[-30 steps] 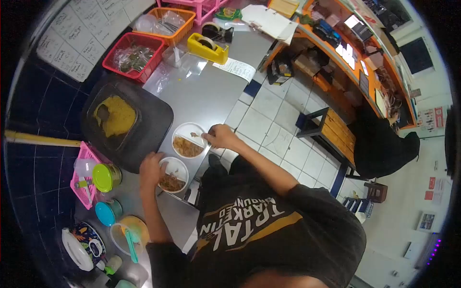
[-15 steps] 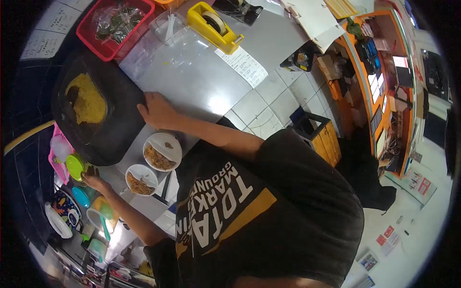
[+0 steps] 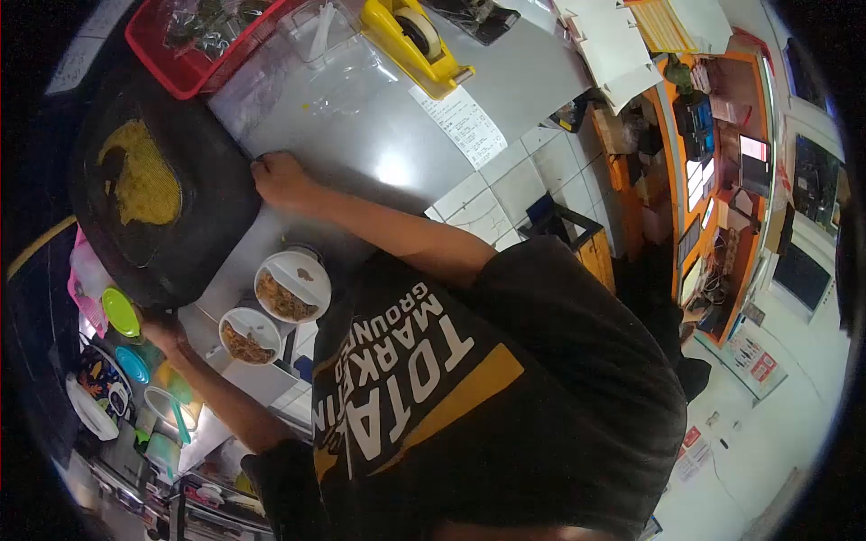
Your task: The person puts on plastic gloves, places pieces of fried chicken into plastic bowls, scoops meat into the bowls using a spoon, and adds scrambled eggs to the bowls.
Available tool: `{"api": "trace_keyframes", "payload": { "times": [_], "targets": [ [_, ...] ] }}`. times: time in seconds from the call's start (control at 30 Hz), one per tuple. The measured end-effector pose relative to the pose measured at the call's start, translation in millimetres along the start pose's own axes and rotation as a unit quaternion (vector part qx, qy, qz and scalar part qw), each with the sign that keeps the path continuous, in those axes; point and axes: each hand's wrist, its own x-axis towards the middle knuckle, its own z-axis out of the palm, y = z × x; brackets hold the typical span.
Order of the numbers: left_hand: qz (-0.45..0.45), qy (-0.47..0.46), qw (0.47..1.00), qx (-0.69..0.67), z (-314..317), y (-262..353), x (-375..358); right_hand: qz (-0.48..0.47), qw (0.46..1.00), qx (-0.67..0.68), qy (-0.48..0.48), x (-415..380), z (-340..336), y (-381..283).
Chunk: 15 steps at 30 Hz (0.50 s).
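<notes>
A large black container (image 3: 212, 230) with yellow food (image 3: 149, 185) inside lies at the left. My right hand (image 3: 281, 180) is closed at its right edge, fingers curled against the rim. At its lower corner is my left hand (image 3: 164, 332), fingers round the edge and partly hidden in shadow, close to a green lid (image 3: 121, 312). Between my forearms are two round white bowls, the upper bowl (image 3: 309, 270) and the lower bowl (image 3: 262, 323), each with a divider and brown chopped food.
A red basket (image 3: 185, 86) with bagged greens, a clear box (image 3: 311, 36), a yellow tape dispenser (image 3: 415, 45) and a receipt (image 3: 462, 124) lie on the metal table (image 3: 361, 135). A blue lid (image 3: 132, 364) and tubs are lower left. A person's hand (image 3: 695, 316) shows far right.
The view has shifted, so the black container and bowls appear further left. My left hand's fingers, spread beside the green lid before, now lie at the container's corner. My right hand remains at its edge.
</notes>
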Motion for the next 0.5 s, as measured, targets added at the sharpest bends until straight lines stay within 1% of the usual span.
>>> {"api": "trace_keyframes", "payload": {
  "times": [0.03,0.07,0.1,0.13,0.17,0.2,0.23,0.27,0.3,0.33,0.37,0.4,0.43,0.47,0.5],
  "targets": [
    [0.013,-0.002,1.0,-0.019,-7.2,4.2,-3.6,0.027,1.0,0.005,-0.009,1.2,1.0,-1.4],
    [0.028,-0.004,0.999,-0.038,-14.7,9.8,-6.7,0.026,1.0,0.003,-0.01,-1.1,0.5,-0.8],
    [0.028,-0.001,0.999,-0.04,-23.6,19.4,-9.5,0.047,0.993,0.096,-0.044,-16.1,-7.6,-16.3],
    [0.012,-0.027,0.997,-0.069,-36.4,31.3,-12.1,0.069,0.976,0.189,-0.079,-30.7,-14.9,-33.8],
    [-0.004,-0.054,0.994,-0.096,-55.8,40.3,-15.0,0.07,0.976,0.188,-0.082,-42.4,-20.7,-51.4],
    [-0.028,-0.16,0.973,-0.166,-115.5,45.4,9.0,0.014,0.973,0.203,-0.112,-53.4,-26.5,-70.2],
    [-0.052,-0.266,0.934,-0.234,-169.1,48.1,32.2,-0.043,0.965,0.216,-0.141,-60.5,-30.4,-87.4],
    [-0.053,-0.266,0.934,-0.233,-177.8,54.5,22.5,-0.043,0.965,0.216,-0.14,-64.9,-31.1,-102.2],
    [0.055,-0.203,0.955,-0.21,-180.2,67.2,7.7,-0.08,0.947,0.262,-0.167,-69.6,-30.5,-115.1],
    [0.163,-0.137,0.96,-0.184,-179.5,81.6,-0.1,-0.118,0.924,0.306,-0.195,-74.9,-30.0,-124.9],
    [0.163,-0.136,0.96,-0.184,-171.0,101.7,-1.3,-0.118,0.924,0.306,-0.196,-83.4,-31.6,-130.7],
    [0.271,-0.084,0.959,0.007,-160.8,125.9,0.0,-0.181,0.942,0.231,-0.163,-94.5,-34.8,-135.5],
    [0.367,-0.026,0.909,0.196,-150.4,143.4,3.3,-0.245,0.949,0.152,-0.128,-106.0,-39.3,-141.5],
    [0.439,0.029,0.856,0.273,-134.8,166.7,6.5,-0.317,0.934,0.122,-0.108,-121.5,-45.6,-148.6],
    [0.487,0.055,0.823,0.286,-114.7,190.8,10.3,-0.385,0.915,0.092,-0.085,-140.9,-53.2,-158.1]
  ]
}}
